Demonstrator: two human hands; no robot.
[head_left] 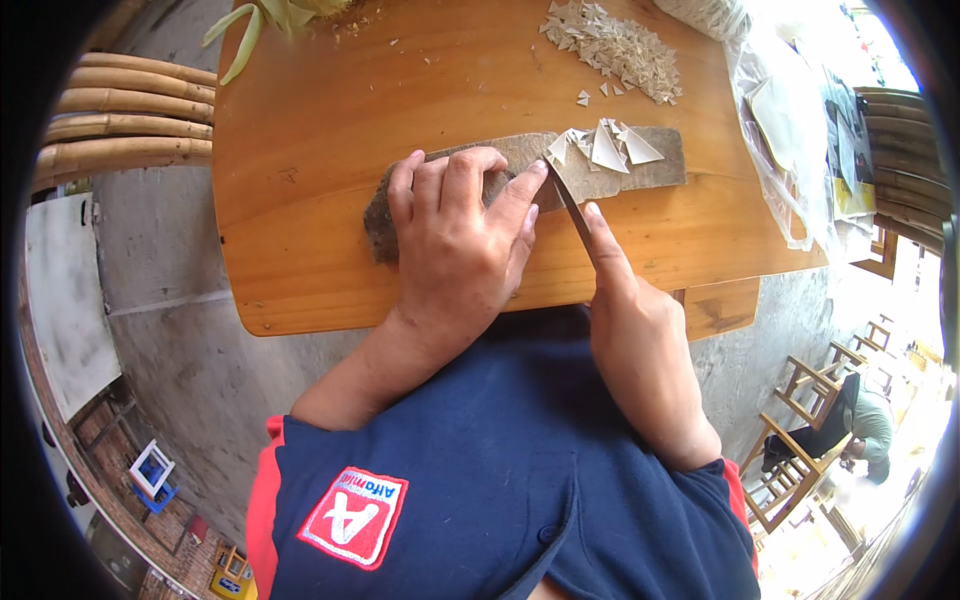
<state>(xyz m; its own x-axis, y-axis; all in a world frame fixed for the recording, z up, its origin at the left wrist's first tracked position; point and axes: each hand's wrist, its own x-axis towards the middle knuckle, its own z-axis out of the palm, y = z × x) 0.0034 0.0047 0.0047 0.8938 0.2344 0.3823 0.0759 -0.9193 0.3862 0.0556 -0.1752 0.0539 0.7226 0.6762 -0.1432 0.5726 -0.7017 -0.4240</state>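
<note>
A rough, grey-brown board [635, 172] lies across the wooden table. My left hand [458, 230] is curled over its left part, fingers at the far edge and thumb at the near side. My right hand [635, 340] grips a narrow dark knife [570, 200], index finger stretched along it; the handle is hidden in my fist. The blade's tip rests on the board beside my left forefinger. White triangular pieces [609, 150] lie on the board to the right of the tip. Whether anything small is under my left fingertips, I cannot tell.
The table [300, 120] carries a heap of small pale pieces [610, 55], plastic bags [770, 150] at right and pale yellow-green strips [240, 35] at top left. Bamboo rails [130, 125] stand at left. Beyond, at lower right, a person [865, 430] is among wooden chairs [780, 470].
</note>
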